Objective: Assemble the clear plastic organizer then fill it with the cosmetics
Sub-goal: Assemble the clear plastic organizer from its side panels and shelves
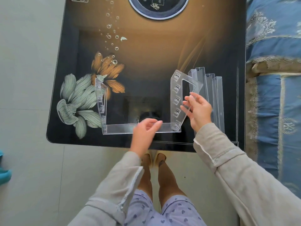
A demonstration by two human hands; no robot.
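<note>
At the near edge of the bench (pixel 146 62), the person's right grip (pixel 199 111) pinches the outer edge of the right side panel (pixel 176 98). The thumb is on the near face and the fingers show through the clear plastic behind it, so it is clenched on that panel. The panel stands on end, tilted a little, and its lower end meets the right end of the long tray (pixel 120 128) that lies along the bench's front. Whether the tray's tabs are seated in the panel's slots I cannot tell from where I stand. The left grip (pixel 146 129) hovers over the middle of that tray with fingers bent and fingertips at its upper edge, but it is too blurred to say whether it holds the tray or only steadies it. At the tray's other end the left side panel (pixel 101 101) stands upright and looks joined. So, to my eye, the organizer is a bare frame of two slotted sides and one tray, with the second side probably just being fitted. Just beside the right panel, toward the bed (pixel 273 46), the spare trays (pixel 217 98) lie side by side on the bench, loose. The rows of empty slots in both sides suggest they all have to be slid in. No cosmetics show anywhere on the bench, so the filling has not begun, and I'd judge the job well short of halfway.
</note>
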